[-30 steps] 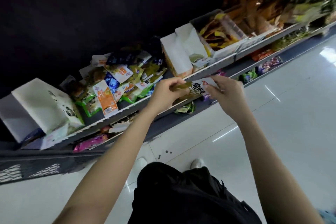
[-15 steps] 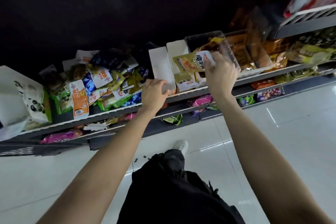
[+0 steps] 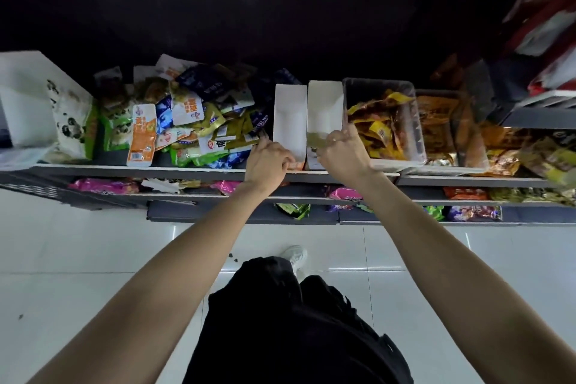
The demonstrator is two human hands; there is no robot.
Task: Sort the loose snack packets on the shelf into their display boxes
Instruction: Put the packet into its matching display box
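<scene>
A heap of loose snack packets covers the top shelf left of centre. Two white display boxes stand side by side to its right, the left one and the right one. My right hand pinches an olive-gold packet and holds it low inside the right box. My left hand sits at the front of the left box, by the heap's right edge, with its fingers curled. Whether those fingers hold a packet is hidden.
A clear bin of yellow-brown packets stands right of the boxes, with more bins beyond it. A panda-print box stands at the far left. Lower shelves hold pink and green packets. My legs and a shoe are on the white floor.
My right hand has brought the packet down from above the boxes into the right white box. My left hand has shifted from the shelf edge to the left box's front.
</scene>
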